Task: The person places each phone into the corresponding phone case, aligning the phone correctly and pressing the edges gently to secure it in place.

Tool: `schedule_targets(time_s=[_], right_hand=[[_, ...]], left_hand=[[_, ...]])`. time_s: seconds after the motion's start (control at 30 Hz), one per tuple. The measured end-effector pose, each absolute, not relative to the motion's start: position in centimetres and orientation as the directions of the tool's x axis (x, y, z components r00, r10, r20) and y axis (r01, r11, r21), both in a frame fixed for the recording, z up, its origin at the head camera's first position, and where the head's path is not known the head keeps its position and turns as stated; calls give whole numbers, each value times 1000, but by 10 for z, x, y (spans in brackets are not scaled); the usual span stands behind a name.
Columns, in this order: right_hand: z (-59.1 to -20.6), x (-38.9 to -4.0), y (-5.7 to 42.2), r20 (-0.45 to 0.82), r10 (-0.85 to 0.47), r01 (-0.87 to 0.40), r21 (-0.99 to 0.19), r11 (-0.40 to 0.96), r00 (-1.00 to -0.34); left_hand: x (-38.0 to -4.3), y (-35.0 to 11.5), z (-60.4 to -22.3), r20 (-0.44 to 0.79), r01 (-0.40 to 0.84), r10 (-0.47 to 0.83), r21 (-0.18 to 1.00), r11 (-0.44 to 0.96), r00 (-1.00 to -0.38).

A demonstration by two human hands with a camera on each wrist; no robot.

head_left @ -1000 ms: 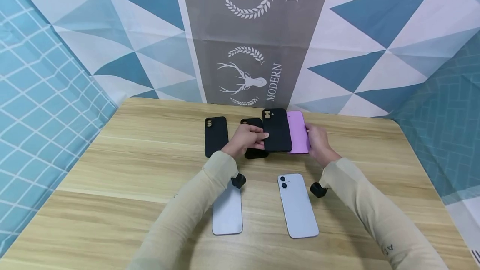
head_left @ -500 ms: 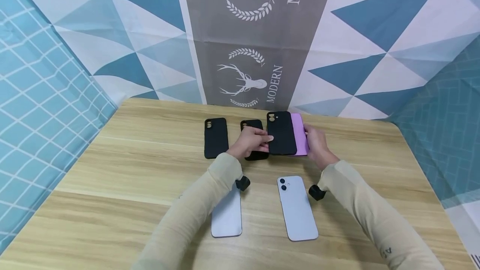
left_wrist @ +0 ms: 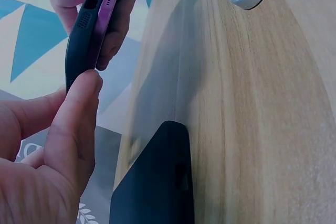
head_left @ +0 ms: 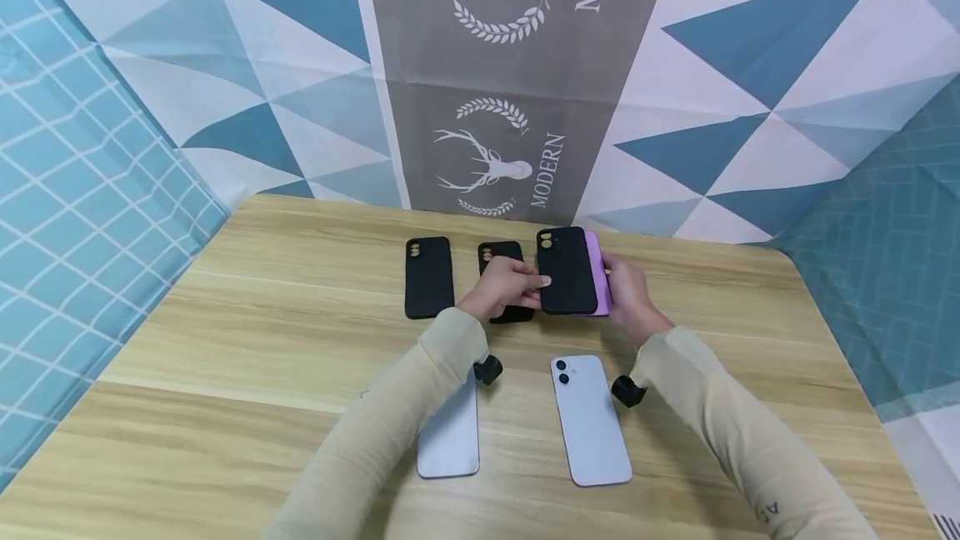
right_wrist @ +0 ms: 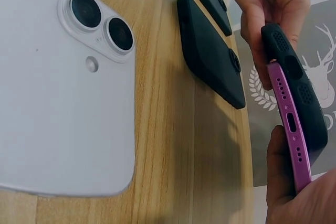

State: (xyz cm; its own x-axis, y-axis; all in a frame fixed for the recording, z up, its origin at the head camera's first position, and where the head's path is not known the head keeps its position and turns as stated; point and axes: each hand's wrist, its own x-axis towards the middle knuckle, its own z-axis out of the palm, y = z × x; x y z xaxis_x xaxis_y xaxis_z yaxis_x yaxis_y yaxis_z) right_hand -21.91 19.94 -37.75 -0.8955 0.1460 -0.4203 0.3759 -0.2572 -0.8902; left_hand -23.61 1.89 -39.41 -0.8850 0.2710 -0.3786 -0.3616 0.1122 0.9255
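Note:
My left hand [head_left: 506,286] pinches the left edge of a black phone case [head_left: 567,272] between thumb and fingers. From the other side, my right hand [head_left: 628,294] grips a pink phone [head_left: 600,277] by its right edge. The case lies over most of the phone's back, and a strip of pink shows along the right. Seen from the right wrist, the phone's bottom edge [right_wrist: 295,140], with its charging port, sits offset beside the case's lower end [right_wrist: 299,90]. Both are held up off the table, above its back part.
A black phone case [head_left: 429,277] lies at the back left, and another black case [head_left: 513,316] is partly covered by my left hand. Nearer me lie a white phone [head_left: 592,423] and a second pale phone [head_left: 450,440], partly under my left sleeve. A patterned cloth [head_left: 480,40] hangs behind the table.
The black case has shifted right across the pink phone, so a narrower pink strip shows. Both hands keep their hold; the right hand has come slightly left.

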Motion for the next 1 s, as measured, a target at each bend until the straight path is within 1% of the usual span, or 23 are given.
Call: schedule_targets(time_s=[0.27,0.67,1.0], right_hand=[[-375,-216,197,-432,128,389,-882,-265,-893],[-373,-213,197,-431,70,388,-863,-324,-900],[-370,-210,197,-448,64,414,-865,-283,-892]], left_hand=[[-234,20,-394,-370,-355,275,929,107,-887],[-234,27,-393,-384,-372,293,923,97,-876],[-232,26,-391,-397,-389,318,917,90,-861]])
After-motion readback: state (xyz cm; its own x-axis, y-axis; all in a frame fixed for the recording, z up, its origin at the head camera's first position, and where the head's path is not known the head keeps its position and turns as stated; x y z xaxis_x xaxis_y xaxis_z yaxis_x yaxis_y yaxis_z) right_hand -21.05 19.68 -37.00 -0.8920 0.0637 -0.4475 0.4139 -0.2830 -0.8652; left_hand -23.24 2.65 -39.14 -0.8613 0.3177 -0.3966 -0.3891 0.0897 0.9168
